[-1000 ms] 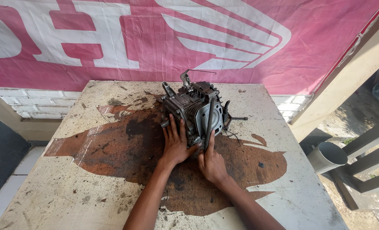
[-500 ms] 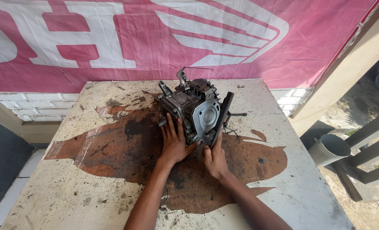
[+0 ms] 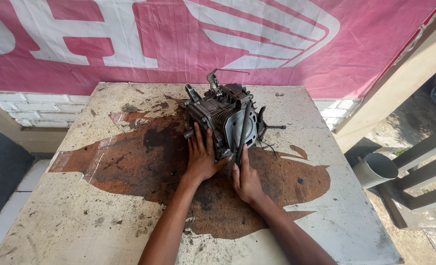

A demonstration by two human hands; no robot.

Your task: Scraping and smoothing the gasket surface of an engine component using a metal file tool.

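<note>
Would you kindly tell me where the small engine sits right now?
In the head view, the small engine stands on the stained table, centre-far, below the pink banner, with the left hand and right hand touching it.

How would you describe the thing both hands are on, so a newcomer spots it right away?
Find the worn, stained table in front of the pink banner. Toward its far middle, on the dark rust-brown patch, sits a small grey metal engine block; the left hand and right hand rest against its near side. It is the only bulky finned metal thing on the table.

A stained table (image 3: pixel 105 216) stands before a pink banner (image 3: pixel 129 44), a grey pipe (image 3: pixel 375 169) beside it.
</note>
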